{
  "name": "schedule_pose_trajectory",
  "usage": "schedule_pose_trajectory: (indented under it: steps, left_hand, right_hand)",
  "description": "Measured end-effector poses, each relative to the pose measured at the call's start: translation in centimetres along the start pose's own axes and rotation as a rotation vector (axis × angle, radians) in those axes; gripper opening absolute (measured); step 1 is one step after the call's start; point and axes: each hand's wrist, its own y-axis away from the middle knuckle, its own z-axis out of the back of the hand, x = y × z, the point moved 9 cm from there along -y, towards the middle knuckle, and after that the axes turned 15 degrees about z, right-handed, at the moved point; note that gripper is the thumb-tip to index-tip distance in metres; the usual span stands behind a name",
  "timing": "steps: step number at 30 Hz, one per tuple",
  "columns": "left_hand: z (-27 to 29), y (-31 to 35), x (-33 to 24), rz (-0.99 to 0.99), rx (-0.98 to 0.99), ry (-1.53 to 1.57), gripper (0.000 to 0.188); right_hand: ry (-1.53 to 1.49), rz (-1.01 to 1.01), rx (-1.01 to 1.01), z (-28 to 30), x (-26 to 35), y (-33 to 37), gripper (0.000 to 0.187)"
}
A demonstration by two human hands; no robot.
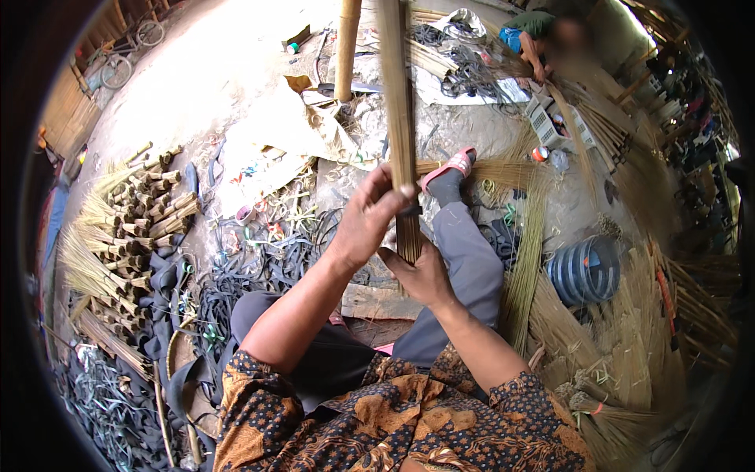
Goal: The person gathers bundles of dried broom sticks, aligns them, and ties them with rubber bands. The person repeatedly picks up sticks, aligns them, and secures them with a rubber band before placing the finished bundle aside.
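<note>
A long upright bundle of thin brown sticks (397, 102) rises in front of me, its top running out of the picture. My left hand (368, 214) is closed around it, thumb across the front. Just below that thumb a dark band (410, 210) circles the sticks. Near the bundle's lower end is my right hand (425, 274), its thumb against the sticks and its fingers partly hidden behind them. Beneath my hands a worn wooden board (381, 302) lies between my legs.
Stacked stick bundles (149, 212) lie at the left, near dark rubber strips (259, 271). A blue striped bucket (583, 270) and loose sticks (528, 259) are at the right. A bamboo post (346, 51) stands ahead. Another person (531, 35) bends down beyond a white crate (560, 126).
</note>
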Motion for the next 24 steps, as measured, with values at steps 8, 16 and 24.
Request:
schedule_pose_trajectory:
  steps: [8,16,24]
  left_hand:
    - [-0.7,-1.0,0.0,0.222,0.089,0.455,0.042]
    - [-1.7,0.0,1.0,0.265,-0.044,0.301,0.037]
    - [-0.5,-0.7,2.5,0.310,-0.206,0.428,0.046]
  right_hand:
    - [-0.075,-0.031,0.257,-0.8,1.3,2.0,0.020]
    - [-0.280,-0.051,0.203,-0.3,1.3,3.9,0.019]
    - [0.158,0.004,0.111,1.6,-0.5,2.8,0.025]
